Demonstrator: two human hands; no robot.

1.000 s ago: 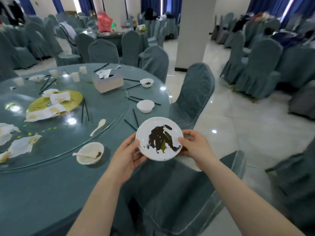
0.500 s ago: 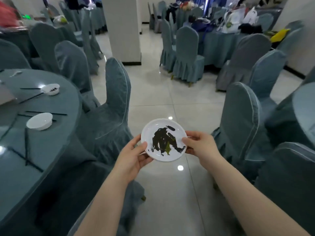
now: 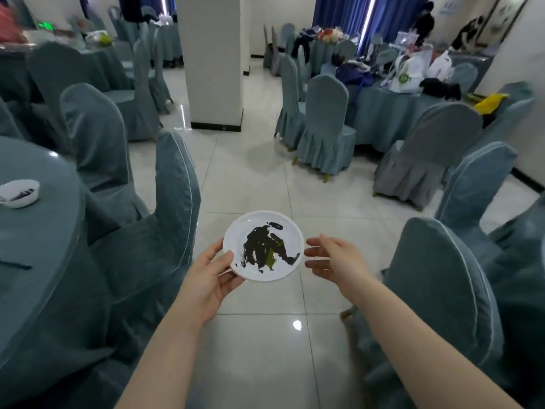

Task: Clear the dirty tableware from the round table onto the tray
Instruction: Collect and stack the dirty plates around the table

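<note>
A banquet hall with a pale tiled floor [image 3: 265, 184] and grey-blue covered chairs [image 3: 174, 219] is shown. A small white plate [image 3: 263, 245], smeared with dark sauce and a yellow-green scrap, is held above the floor by the left hand [image 3: 211, 278], thumb on the rim, fingers hidden beneath. The right hand [image 3: 333, 258] is spread loosely just beside the plate, holding nothing. At the left edge, a round table [image 3: 32, 246] is cut off; on it a white bowl [image 3: 19, 193] with dark residue is seen.

Plate [image 3: 263, 246] between hands (over floor [image 3: 265, 178]), round table [image 3: 35, 231] left.
</note>
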